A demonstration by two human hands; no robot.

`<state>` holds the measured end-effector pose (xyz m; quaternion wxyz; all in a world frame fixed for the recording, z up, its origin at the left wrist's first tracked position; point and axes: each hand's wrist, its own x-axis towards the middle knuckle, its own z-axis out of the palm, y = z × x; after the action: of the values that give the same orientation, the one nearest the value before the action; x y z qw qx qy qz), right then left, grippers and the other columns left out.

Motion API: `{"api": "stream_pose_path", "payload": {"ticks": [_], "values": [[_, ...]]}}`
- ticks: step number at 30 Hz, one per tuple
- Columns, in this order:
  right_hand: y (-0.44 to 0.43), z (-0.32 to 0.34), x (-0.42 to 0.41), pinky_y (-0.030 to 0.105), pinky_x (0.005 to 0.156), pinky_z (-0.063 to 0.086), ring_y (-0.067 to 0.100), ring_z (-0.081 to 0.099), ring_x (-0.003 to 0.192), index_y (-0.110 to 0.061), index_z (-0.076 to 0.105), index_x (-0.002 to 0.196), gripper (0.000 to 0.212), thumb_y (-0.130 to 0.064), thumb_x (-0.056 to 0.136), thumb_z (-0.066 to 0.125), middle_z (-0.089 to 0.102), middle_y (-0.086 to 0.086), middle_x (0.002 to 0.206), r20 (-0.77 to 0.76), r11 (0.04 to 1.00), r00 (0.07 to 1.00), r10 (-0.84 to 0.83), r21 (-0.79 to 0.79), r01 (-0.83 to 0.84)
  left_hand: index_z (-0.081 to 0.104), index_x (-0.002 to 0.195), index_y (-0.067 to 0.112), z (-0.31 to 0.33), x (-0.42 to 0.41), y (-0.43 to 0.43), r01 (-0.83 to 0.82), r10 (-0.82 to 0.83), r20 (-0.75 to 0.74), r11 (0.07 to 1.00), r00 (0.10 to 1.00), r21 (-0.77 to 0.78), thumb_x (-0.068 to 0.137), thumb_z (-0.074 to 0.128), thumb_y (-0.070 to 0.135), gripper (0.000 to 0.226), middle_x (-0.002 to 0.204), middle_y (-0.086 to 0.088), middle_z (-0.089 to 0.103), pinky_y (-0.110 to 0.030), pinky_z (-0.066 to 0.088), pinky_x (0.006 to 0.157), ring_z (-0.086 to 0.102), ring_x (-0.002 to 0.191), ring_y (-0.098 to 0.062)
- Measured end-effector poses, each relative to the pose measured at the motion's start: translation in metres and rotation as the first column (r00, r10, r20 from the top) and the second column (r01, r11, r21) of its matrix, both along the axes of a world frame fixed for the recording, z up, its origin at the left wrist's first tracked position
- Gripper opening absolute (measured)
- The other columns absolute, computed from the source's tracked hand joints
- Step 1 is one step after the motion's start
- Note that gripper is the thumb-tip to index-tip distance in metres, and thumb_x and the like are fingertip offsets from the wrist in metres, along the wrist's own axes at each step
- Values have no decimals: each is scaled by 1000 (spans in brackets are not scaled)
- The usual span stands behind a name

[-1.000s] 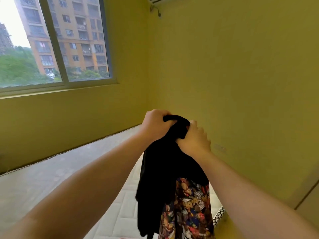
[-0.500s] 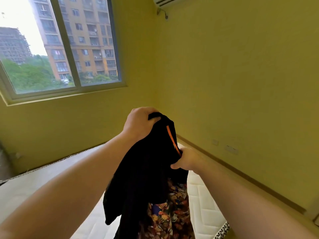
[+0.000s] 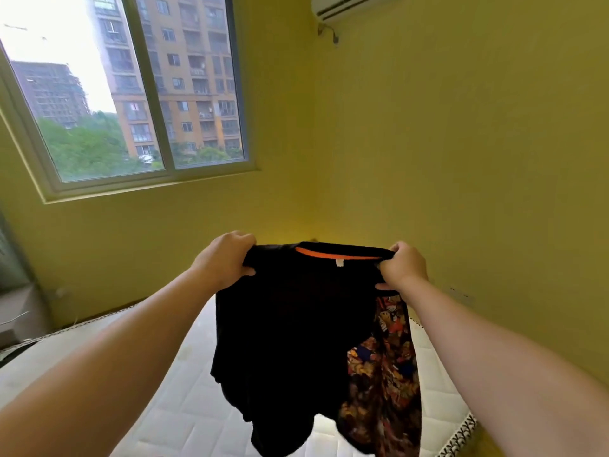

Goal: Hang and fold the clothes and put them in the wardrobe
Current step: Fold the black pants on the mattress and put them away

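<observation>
My 2 hands, left (image 3: 227, 258) and right (image 3: 403, 267), each grip a shoulder of the shirt (image 3: 296, 324), its neckline level between them, body hanging straight down above the mattress (image 3: 184, 407), both hands equally near.

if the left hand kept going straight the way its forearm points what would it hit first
The left hand, gripping the black shirt, would likely meet the yellow wall near the corner first; depth is unclear.
</observation>
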<state>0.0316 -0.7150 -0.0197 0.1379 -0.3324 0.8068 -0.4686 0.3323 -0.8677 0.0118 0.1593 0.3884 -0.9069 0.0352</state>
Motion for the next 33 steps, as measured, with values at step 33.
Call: {"api": "stream_pose_path", "payload": {"ticks": [33], "values": [[64, -93, -15, 33, 65, 36, 28, 43, 106, -16, 44, 85, 24, 6, 83, 54, 31, 3, 91, -731, 776, 576, 367, 582, 244, 46, 93, 23, -142, 13, -3, 4, 152, -263, 859, 953, 511, 75, 83, 35, 43, 86, 2, 57, -29, 43, 55, 58, 79, -20]]}}
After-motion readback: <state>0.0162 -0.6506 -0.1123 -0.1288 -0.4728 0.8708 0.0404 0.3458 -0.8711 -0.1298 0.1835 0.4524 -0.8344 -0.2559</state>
